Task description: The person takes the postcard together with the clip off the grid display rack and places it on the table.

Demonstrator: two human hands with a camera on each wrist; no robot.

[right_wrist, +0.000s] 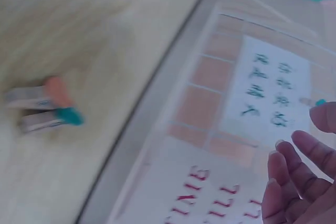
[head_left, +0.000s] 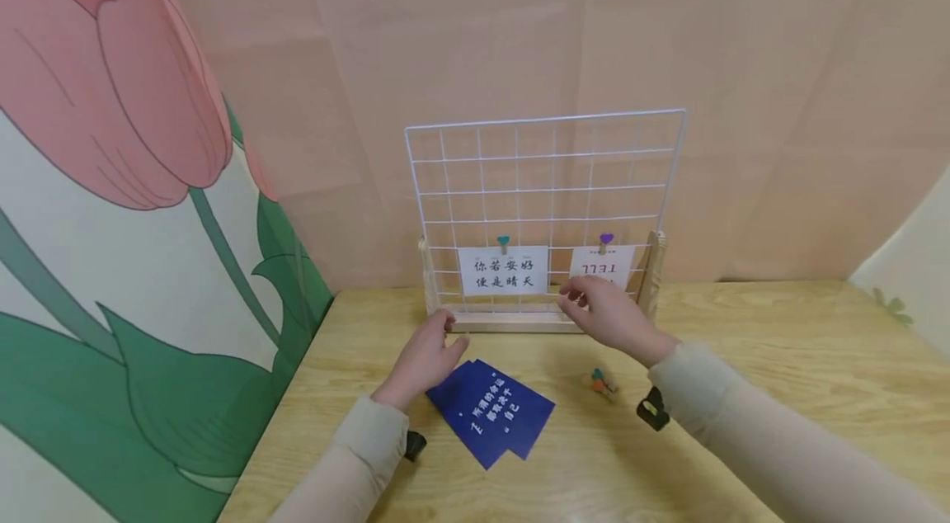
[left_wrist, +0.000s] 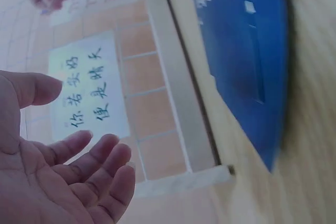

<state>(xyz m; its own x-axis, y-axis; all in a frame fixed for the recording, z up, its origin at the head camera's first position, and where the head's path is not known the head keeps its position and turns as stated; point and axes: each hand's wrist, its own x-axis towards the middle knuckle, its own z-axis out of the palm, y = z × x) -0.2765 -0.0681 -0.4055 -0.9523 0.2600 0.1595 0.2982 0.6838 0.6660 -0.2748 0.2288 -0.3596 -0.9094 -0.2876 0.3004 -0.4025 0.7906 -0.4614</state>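
A white wire grid (head_left: 536, 191) in a wooden base stands on the table. One white card (head_left: 505, 280) with dark characters hangs on it under a teal heart clip (head_left: 504, 242). Beside it, a purple heart clip (head_left: 606, 239) holds a card with red letters (head_left: 603, 259), its lettering upside down in the head view. My right hand (head_left: 612, 317) is before this card's lower part, hiding some of it; its fingers are loosely bent and hold nothing. Above the blue cards (head_left: 496, 412) hovers my left hand (left_wrist: 68, 177), palm showing, fingers relaxed, nothing held.
Two small wooden clips, one orange and one teal (right_wrist: 71, 116), lie on the table (head_left: 779, 358) right of the blue cards. Black wrist cameras sit under both sleeves. A peach cloth (head_left: 475, 28) hangs behind, and a tulip-patterned wall (head_left: 111, 94) borders the left.
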